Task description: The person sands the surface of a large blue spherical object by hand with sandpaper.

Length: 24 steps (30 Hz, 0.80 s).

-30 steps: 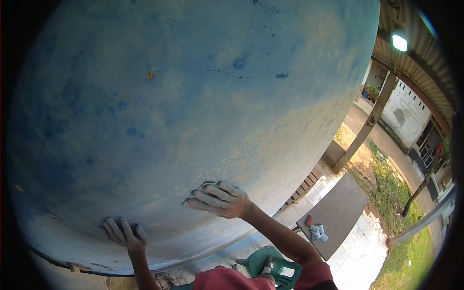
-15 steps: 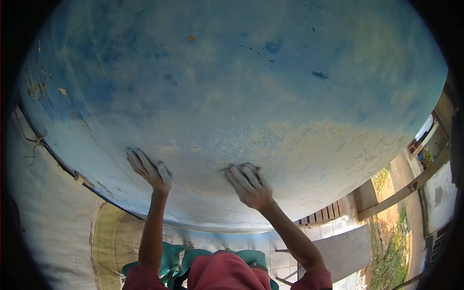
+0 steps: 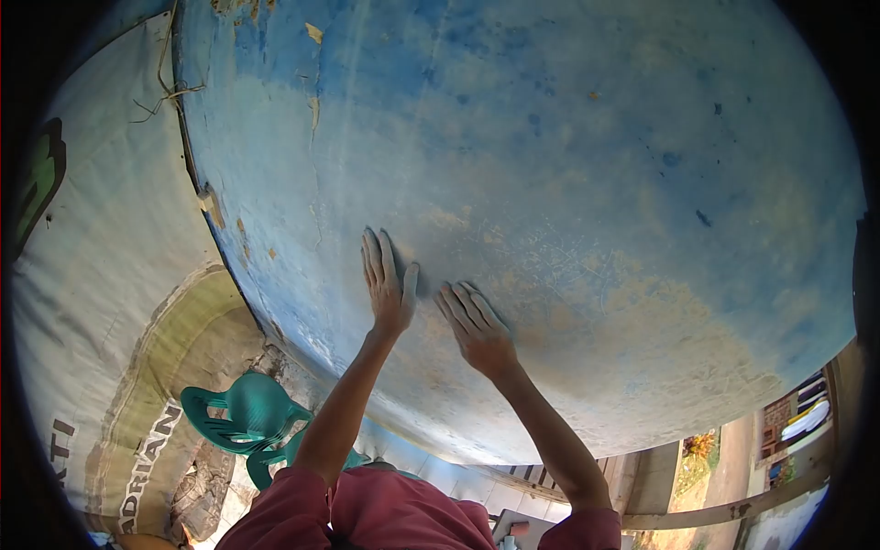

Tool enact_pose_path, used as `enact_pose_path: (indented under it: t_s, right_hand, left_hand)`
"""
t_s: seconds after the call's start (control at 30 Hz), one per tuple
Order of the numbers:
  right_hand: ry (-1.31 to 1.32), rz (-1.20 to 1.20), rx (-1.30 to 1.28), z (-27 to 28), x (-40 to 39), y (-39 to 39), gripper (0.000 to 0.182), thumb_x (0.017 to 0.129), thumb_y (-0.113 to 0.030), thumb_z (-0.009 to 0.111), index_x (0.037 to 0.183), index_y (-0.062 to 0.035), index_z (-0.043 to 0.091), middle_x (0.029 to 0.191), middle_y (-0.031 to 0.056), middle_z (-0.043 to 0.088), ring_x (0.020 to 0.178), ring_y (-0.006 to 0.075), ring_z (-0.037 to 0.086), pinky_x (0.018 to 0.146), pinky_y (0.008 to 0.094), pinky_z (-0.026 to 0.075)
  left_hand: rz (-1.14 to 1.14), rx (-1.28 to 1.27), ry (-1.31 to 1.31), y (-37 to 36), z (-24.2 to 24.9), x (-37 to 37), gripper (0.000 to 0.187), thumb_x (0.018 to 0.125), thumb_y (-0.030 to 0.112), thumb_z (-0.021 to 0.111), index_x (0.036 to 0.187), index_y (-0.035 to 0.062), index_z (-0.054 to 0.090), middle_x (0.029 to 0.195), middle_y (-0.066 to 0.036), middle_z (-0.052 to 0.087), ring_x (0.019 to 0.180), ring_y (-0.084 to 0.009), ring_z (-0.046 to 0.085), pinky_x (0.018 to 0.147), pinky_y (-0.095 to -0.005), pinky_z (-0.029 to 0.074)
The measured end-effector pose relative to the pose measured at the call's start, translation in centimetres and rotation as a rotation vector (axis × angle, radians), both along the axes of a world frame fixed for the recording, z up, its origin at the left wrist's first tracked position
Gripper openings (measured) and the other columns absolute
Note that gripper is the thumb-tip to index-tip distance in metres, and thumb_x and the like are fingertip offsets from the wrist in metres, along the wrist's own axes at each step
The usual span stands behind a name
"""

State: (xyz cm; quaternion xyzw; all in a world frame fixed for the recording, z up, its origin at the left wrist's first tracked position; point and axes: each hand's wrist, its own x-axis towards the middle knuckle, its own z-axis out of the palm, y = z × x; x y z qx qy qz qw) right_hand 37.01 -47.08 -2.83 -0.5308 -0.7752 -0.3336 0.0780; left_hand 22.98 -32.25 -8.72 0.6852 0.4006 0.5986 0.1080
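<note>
A large blue painted wall (image 3: 587, 165), faded and scuffed with pale scratches, fills most of the view. My left hand (image 3: 390, 284) lies against it, with its fingers stretched upward and the thumb apart. A little lower and to the right, my right hand (image 3: 480, 332) rests on the same wall. Its fingers are extended, tilted up and to the left, with a dark edge or shadow along them. Both hands look dusty and pale at the fingers.
Green plastic chairs (image 3: 255, 406) stand below on the left. A printed banner sheet (image 3: 119, 302) hangs along the wall's left edge, near a twisted wire (image 3: 168, 94). Peeling paint (image 3: 314, 34) shows at upper left. At lower right are a pale beam (image 3: 706, 515) and an outdoor path.
The view has turned left, showing more of the banner and chairs. My right hand has slid left along the wall, so the two hands are closer together.
</note>
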Motion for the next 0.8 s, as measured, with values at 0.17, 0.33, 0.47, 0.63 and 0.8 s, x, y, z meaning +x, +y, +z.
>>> enact_pose_path:
  t_s: [0.17, 0.33, 0.47, 0.63, 0.8]
  right_hand:
    - [-0.133, -0.075, 0.192, 4.1, 3.9, -3.5, 0.051, 0.098, -0.014, 0.054, 0.149, -0.01, 0.053, 0.155, 0.0077, 0.05, 0.144, 0.0289, 0.043, 0.122, 0.046, 0.032]
    - [-0.044, -0.232, 0.495, 9.7, -1.4, 4.2, 0.055, 0.098, -0.018, 0.052, 0.153, -0.0153, 0.048, 0.159, 0.0025, 0.045, 0.148, 0.0246, 0.039, 0.125, 0.0423, 0.027]
    - [-0.176, -0.117, 0.158, 3.0, -1.5, 4.7, 0.052, 0.1, -0.021, 0.05, 0.152, -0.0154, 0.049, 0.162, 0.0018, 0.04, 0.149, 0.0258, 0.035, 0.127, 0.0436, 0.022]
    - [-0.278, -0.15, 0.263, 5.4, 2.9, -0.6, 0.047, 0.102, -0.021, 0.049, 0.149, -0.0149, 0.054, 0.162, 0.0032, 0.041, 0.149, 0.0287, 0.035, 0.127, 0.0451, 0.021]
    - [-0.014, -0.249, 0.498, 5.7, -1.9, 5.8, 0.048, 0.102, -0.017, 0.049, 0.15, -0.0136, 0.052, 0.161, 0.0064, 0.042, 0.15, 0.0345, 0.033, 0.125, 0.0515, 0.023]
  left_hand:
    - [-0.029, -0.001, 0.126, 1.0, -0.8, -1.5, 0.083, 0.105, 0.049, 0.047, 0.162, 0.0002, 0.011, 0.167, -0.029, 0.008, 0.156, -0.0433, 0.007, 0.125, -0.0568, 0.01]
    - [-0.036, -0.026, 0.027, 0.8, -1.1, -1.0, 0.082, 0.105, 0.049, 0.047, 0.162, 0.0008, 0.012, 0.167, -0.028, 0.008, 0.156, -0.0429, 0.007, 0.125, -0.0565, 0.011]
    - [-0.103, -0.137, -0.062, 1.2, -2.2, -2.2, 0.073, 0.107, 0.043, 0.044, 0.162, 0.0014, 0.018, 0.168, -0.026, 0.011, 0.155, -0.0432, 0.01, 0.124, -0.0557, 0.013]
    - [-0.113, -0.107, 0.019, 2.2, -2.2, -4.5, 0.065, 0.109, 0.039, 0.042, 0.161, 0.004, 0.025, 0.168, -0.025, 0.013, 0.155, -0.0432, 0.012, 0.124, -0.0535, 0.014]
    - [-0.154, -0.161, -0.178, 1.5, -1.5, -3.2, 0.06, 0.11, 0.033, 0.041, 0.16, 0.0043, 0.028, 0.168, -0.024, 0.015, 0.156, -0.0416, 0.012, 0.124, -0.0532, 0.016]
